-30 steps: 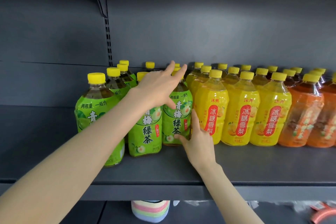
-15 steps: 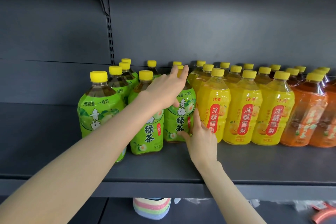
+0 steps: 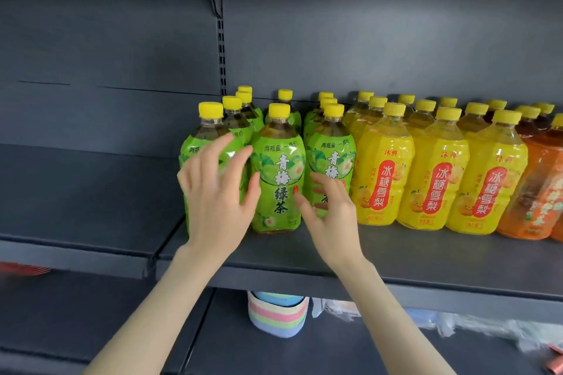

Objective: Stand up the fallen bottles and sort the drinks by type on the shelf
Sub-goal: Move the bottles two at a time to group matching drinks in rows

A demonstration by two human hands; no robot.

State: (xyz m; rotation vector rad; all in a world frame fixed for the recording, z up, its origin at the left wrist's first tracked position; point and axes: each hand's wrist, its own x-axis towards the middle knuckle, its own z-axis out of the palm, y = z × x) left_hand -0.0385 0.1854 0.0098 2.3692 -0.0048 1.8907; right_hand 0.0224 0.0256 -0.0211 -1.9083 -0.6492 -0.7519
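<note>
Green-labelled tea bottles with yellow caps stand upright in rows at the left of the grey shelf [image 3: 426, 256]. My left hand [image 3: 216, 192] has its fingers spread in front of the leftmost front green bottle [image 3: 210, 128]. Its thumb lies against the left side of the middle front green bottle [image 3: 278, 179]. My right hand [image 3: 329, 216] has relaxed fingers in front of the third front green bottle [image 3: 332, 146], thumb at the middle bottle's right side. Neither hand grips a bottle. Upright yellow bottles [image 3: 384, 167] stand to the right, then orange bottles [image 3: 545, 186].
A bare grey shelf section [image 3: 91, 210] lies left of the green bottles. Below the shelf stand a pastel striped stack of cups [image 3: 277, 313] and some clear plastic bags [image 3: 457, 323]. The shelf's back panel is close behind the rear bottles.
My left hand has dropped from the bottle shoulders and moved left, uncovering the middle front green bottle. My right hand stays low, its fingers now more curled.
</note>
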